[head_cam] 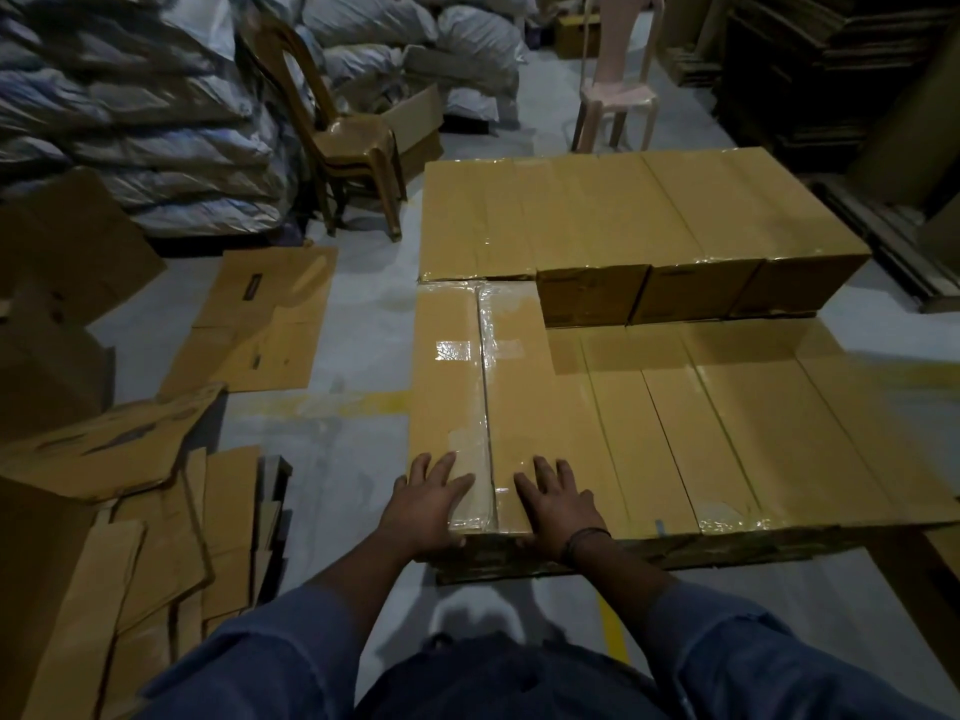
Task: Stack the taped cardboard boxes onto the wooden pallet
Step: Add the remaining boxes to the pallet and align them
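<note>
A taped cardboard box (pixel 480 387) lies at the left end of the near row of boxes (pixel 727 433), with clear tape along its top seam. My left hand (pixel 428 498) rests flat on its near left top, fingers spread. Flat on the same top, to the right of the seam, lies my right hand (pixel 558 498). A higher layer of taped boxes (pixel 623 215) stands behind. A dark edge of the wooden pallet (pixel 519 566) shows under the near row.
Flattened cardboard sheets (pixel 260 319) lie on the grey floor at left, with more piled at the near left (pixel 156 537). A brown chair (pixel 353 142) and a pink chair (pixel 618 90) stand behind. Stuffed sacks (pixel 130 106) fill the far left.
</note>
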`<state>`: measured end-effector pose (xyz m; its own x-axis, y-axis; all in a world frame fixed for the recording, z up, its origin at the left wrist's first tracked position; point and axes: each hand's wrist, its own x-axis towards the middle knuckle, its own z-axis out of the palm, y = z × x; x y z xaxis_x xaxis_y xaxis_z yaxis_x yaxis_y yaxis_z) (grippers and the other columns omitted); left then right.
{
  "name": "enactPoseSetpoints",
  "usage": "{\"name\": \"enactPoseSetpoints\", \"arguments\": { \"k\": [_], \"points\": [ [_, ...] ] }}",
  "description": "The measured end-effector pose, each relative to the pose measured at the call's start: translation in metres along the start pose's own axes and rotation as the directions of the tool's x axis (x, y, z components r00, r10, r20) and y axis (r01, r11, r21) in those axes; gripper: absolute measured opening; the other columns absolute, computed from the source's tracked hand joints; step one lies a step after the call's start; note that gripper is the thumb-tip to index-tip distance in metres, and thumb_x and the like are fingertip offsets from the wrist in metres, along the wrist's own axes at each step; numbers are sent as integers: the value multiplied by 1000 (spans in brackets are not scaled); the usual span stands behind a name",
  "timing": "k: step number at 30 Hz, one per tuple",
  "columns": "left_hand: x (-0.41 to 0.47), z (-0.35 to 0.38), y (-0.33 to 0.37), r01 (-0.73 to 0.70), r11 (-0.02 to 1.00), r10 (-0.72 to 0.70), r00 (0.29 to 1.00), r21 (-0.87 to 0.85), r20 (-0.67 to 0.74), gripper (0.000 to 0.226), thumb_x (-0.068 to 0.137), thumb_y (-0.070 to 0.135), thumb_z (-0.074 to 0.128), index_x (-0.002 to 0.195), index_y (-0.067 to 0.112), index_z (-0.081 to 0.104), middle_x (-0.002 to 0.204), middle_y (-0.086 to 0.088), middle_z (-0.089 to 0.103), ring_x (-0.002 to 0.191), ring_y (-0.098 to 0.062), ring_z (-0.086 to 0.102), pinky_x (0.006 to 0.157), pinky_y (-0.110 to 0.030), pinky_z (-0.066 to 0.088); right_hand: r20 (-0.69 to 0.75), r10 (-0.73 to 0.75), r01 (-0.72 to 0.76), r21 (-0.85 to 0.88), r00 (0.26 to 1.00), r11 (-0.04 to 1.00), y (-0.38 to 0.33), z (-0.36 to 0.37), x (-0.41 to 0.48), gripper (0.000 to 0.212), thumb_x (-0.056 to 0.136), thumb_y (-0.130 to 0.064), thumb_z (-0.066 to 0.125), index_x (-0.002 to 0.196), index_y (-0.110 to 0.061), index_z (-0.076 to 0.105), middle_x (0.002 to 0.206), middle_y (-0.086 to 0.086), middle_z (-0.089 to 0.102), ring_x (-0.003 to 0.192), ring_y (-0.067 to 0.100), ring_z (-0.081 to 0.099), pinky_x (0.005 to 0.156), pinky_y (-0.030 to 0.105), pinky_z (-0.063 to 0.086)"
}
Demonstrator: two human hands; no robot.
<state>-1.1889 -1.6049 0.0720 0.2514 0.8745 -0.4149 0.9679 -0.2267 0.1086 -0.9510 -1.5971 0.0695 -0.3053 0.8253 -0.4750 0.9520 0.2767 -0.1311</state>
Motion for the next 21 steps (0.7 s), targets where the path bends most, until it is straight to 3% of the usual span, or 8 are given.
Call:
{"name": "enactPoseSetpoints", "arguments": {
  "k": [21],
  "points": [
    [15,-5,-1,-1,1000,2,1000,-7,25,101,76,62,79,158,41,25,172,1,2,154,-38,2,117,-59,29,-2,8,-8,-7,1000,1000,6,-2,12,97,85,-53,72,157,-30,11,168,5,-8,152,43,-6,108,66,35]
  ]
}}
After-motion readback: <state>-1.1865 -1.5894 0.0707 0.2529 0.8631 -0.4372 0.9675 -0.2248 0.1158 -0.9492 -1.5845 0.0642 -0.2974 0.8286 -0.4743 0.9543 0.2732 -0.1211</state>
